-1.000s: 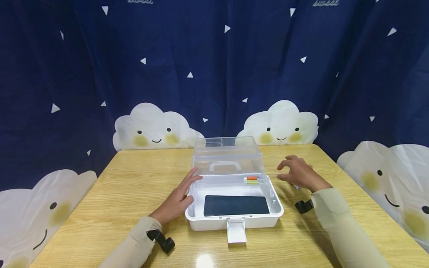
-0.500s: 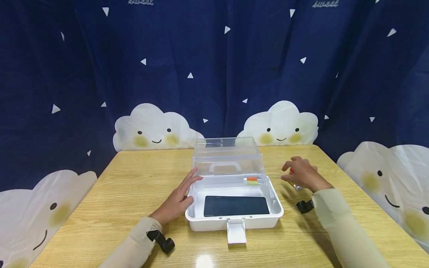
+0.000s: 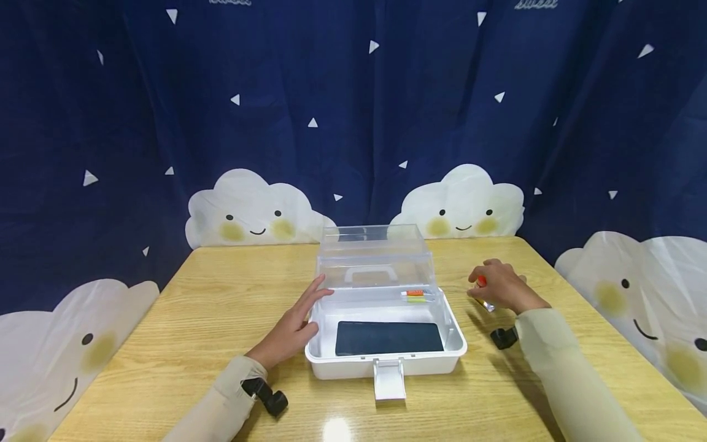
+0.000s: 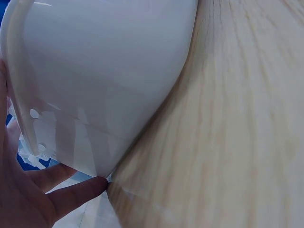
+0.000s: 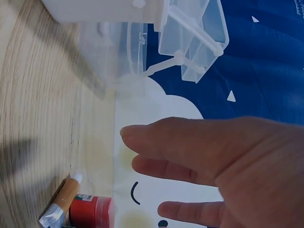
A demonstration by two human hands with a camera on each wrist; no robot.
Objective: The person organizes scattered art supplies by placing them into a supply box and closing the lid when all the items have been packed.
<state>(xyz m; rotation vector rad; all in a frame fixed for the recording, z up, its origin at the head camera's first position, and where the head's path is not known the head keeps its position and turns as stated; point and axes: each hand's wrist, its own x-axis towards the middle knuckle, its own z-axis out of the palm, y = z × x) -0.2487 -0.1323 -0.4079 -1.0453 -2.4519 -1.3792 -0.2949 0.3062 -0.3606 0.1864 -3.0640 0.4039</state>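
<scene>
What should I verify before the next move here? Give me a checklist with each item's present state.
1. Latch unfastened at the front of the white box: ok.
2. Clear upper section of the box raised: ok.
3. Left hand at the box's left side: ok.
4. Left hand's pressure on the box: cannot tell.
5. Red container and orange-brown tube near the right hand: ok.
6. Red container in the right hand's grasp: not ok, thumb and fingers are apart from it.

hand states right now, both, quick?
Left hand: open, fingers at the white box's side.
Right hand: open, holding nothing, near the red jar and orange tube.
</scene>
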